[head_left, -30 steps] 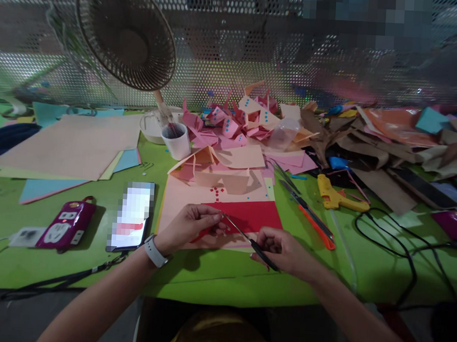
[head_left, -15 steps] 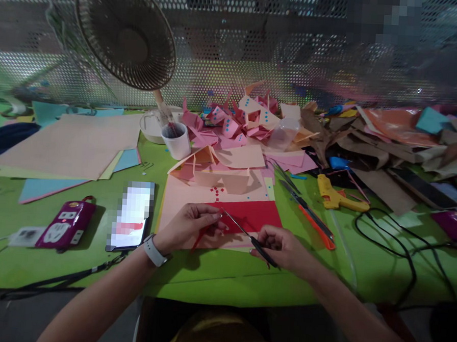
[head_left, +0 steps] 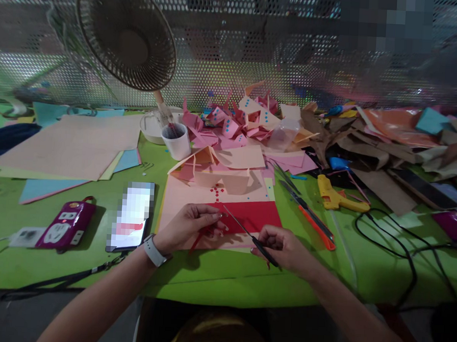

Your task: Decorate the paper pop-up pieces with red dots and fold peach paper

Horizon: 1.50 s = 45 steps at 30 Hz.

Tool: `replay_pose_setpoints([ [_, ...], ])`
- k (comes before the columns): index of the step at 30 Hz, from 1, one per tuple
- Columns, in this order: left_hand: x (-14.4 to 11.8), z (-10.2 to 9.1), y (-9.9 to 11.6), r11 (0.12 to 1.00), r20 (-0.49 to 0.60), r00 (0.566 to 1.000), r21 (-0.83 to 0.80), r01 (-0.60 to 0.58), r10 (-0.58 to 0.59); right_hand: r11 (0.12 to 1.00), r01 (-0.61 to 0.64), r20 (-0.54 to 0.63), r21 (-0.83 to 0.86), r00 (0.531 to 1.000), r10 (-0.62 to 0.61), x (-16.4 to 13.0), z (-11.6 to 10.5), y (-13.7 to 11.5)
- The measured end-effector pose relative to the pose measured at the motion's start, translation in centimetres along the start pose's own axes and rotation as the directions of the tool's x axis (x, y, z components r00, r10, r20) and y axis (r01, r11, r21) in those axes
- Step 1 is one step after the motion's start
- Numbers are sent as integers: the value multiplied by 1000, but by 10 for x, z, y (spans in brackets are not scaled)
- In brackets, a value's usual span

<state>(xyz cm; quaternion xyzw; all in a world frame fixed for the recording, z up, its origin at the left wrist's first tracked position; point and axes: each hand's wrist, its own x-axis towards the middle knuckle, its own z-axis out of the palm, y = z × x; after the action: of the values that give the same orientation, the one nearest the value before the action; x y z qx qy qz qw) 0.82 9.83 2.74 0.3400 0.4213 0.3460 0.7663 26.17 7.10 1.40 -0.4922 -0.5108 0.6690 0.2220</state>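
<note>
My left hand [head_left: 197, 223] pinches a narrow red paper strip [head_left: 196, 240], whose tail hangs below the fingers. My right hand [head_left: 280, 245] grips black-handled scissors [head_left: 244, 229]; their thin blades point up and left, close to my left fingertips. Under both hands lies a red paper sheet [head_left: 262, 216] on a peach paper sheet [head_left: 175, 196]. Small red paper squares [head_left: 217, 192] form a pattern just above the red sheet. A folded peach paper piece [head_left: 228, 178] stands behind them.
Left of my hands lie a phone [head_left: 132, 217] and a purple power strip [head_left: 68, 224]. An orange utility knife [head_left: 313, 224] and yellow glue gun [head_left: 338, 196] lie right, near black cables [head_left: 404, 246]. Behind stand a white cup [head_left: 177, 142], fan [head_left: 126, 38] and folded pink papers [head_left: 229, 125].
The scissors' tip has shifted slightly right, away from my left fingertips. My left hand stays nearly in place with the red strip.
</note>
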Motion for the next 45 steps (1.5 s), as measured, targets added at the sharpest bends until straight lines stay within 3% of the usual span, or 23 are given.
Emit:
replay_pose_setpoints([
  [29,0,3,1,997,6,999,68,-32,32,997,-20,22,-78,1000,22,-3,2,-6],
  [45,0,0,-2,999,-6,1000,-42,19,-20,999,-18,-20,-40,1000,17,-1,2,-6],
])
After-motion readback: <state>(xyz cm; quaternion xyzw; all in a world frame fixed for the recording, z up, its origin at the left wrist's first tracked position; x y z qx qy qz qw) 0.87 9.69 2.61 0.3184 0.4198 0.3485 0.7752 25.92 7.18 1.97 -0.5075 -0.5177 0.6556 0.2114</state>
